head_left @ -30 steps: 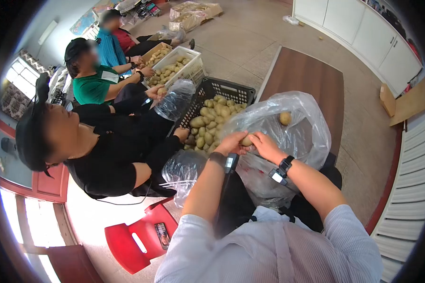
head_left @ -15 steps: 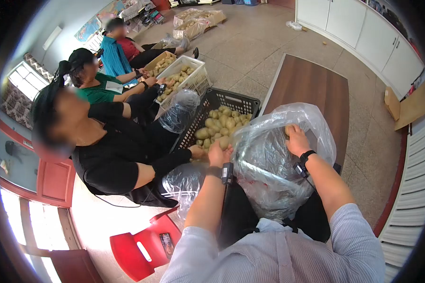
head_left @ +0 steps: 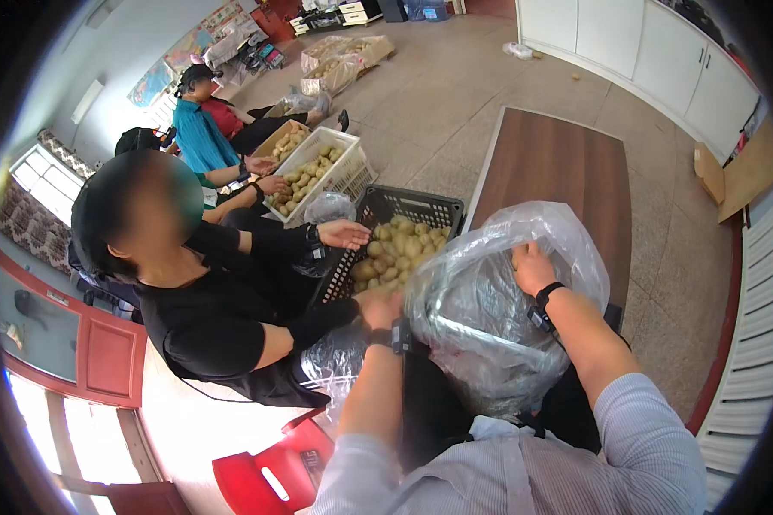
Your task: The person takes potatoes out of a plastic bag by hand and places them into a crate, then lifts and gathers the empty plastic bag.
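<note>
Our clear plastic bag (head_left: 481, 318) sits in our lap, just beside the black crate (head_left: 404, 210) of potatoes (head_left: 395, 253). Our right hand (head_left: 531, 268) is at the bag's upper rim, fingers curled on the plastic, gripping it. Our left hand (head_left: 380, 307) is down at the crate's near edge among the potatoes; we cannot tell its grip. A neighbour's open hand (head_left: 345, 233) hovers over the crate. The brown bench (head_left: 558, 184) lies beyond, with a white crate (head_left: 322, 167) farther left.

Clear bag (head_left: 489, 318) is hiding right hand (head_left: 531, 268) fingertips; grip unreadable. Left hand (head_left: 380, 307) is covering whatever it's touching at black crate (head_left: 404, 206) near edge.
</note>
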### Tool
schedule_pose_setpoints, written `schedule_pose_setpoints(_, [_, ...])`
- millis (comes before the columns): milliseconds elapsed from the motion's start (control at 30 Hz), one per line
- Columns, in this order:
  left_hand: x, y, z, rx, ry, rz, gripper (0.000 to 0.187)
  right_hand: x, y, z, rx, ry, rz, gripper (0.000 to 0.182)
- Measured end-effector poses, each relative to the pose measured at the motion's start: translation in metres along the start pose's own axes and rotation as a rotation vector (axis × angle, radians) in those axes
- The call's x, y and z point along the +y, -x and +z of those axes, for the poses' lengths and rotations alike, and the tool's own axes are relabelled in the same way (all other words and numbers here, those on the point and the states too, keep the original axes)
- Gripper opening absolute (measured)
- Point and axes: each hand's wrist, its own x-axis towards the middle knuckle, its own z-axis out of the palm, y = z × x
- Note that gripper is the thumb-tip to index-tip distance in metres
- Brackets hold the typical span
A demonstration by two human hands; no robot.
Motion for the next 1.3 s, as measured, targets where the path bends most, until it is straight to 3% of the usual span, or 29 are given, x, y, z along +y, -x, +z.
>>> schedule_pose_setpoints(67, [0.006, 0.0, -0.004, -0.034, -0.134, 0.013, 0.027, -0.001, 0.008, 0.003, 0.046, -0.022, 0.006, 0.042])
schedule_pose_setpoints(133, [0.09, 0.015, -0.024, -0.135, -0.673, 0.066, 0.026, -0.006, 0.02, 0.004, 0.054, 0.008, 0.014, 0.039])
schedule_pose_setpoints(367, [0.088, 0.016, -0.028, -0.012, -0.862, 0.166, 0.039, -0.018, 0.072, 0.022, -0.003, 0.079, -0.088, 0.039])
schedule_pose_setpoints(467, [0.104, 0.015, -0.034, -0.175, -0.942, 0.11, 0.041, -0.023, 0.091, 0.015, -0.06, 0.0, -0.115, 0.041])
schedule_pose_setpoints(600, [0.088, 0.012, -0.03, -0.128, -0.622, 0.148, 0.037, -0.02, 0.109, 0.012, -0.113, -0.193, -0.079, 0.042])
schedule_pose_setpoints(633, [0.069, 0.007, -0.023, -0.108, -0.5, 0.084, 0.035, -0.017, 0.111, 0.018, -0.087, -0.29, -0.059, 0.041])
schedule_pose_setpoints(700, [-0.025, -0.02, 0.003, -0.064, 0.001, -0.185, 0.031, -0.014, 0.112, 0.026, -0.06, -0.386, -0.038, 0.041])
schedule_pose_setpoints(767, [0.098, 0.011, -0.011, -0.072, 0.333, -0.451, 0.03, -0.018, 0.109, 0.031, -0.046, -0.469, 0.052, 0.048])
schedule_pose_setpoints(867, [0.169, 0.029, -0.018, -0.153, 0.432, -0.579, 0.03, -0.048, 0.105, -0.002, -0.141, -0.661, 0.19, 0.054])
schedule_pose_setpoints(1067, [0.209, 0.053, -0.006, -0.243, 0.398, -0.546, 0.038, -0.107, 0.093, -0.032, -0.181, -0.829, 0.014, 0.059])
schedule_pose_setpoints(1133, [0.228, 0.061, -0.01, -0.551, 0.449, -0.714, 0.046, -0.126, 0.089, -0.034, -0.12, -0.784, -0.073, 0.059])
schedule_pose_setpoints(1167, [0.234, 0.063, -0.009, -0.551, 0.45, -0.711, 0.046, -0.134, 0.087, -0.034, -0.063, -0.739, -0.157, 0.06])
schedule_pose_setpoints(1233, [0.238, 0.064, -0.007, -0.723, 0.573, -0.903, 0.053, -0.144, 0.085, -0.03, -0.06, -0.745, -0.195, 0.06])
schedule_pose_setpoints(1300, [0.24, 0.065, -0.009, -0.771, 0.561, -0.808, 0.052, -0.152, 0.085, -0.028, -0.032, -0.767, -0.271, 0.059])
